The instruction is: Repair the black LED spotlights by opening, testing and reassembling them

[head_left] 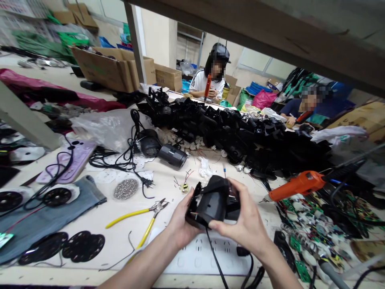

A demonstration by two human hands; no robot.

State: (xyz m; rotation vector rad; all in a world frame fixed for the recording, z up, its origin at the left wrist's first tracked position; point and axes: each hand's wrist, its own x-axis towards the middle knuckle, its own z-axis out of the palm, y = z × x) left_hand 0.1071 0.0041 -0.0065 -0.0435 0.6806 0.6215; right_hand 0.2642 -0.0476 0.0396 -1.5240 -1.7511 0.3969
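A black plastic housing (213,204) with a rounded body sits between my two hands, above the front of the bench. Fingers of my left hand (182,224) wrap its left side. My right hand (248,212) grips the right side, thumb across the lower front. From the underside a black cord (215,255) runs down toward the bench edge. Below lies a white power strip (197,257). Yellow-handled cutting pliers (155,208) rest open to the left, near a round dish of small screws (125,188). A small component with wires (185,187) lies just behind my left hand.
Black plastic parts (210,124) are heaped across the back. An orange electric screwdriver (297,186) is at right, above piled circuit boards (315,228). Corded black housings (172,155), a purple case (67,162) and denim cloth (87,196) lie left. Two people work beyond.
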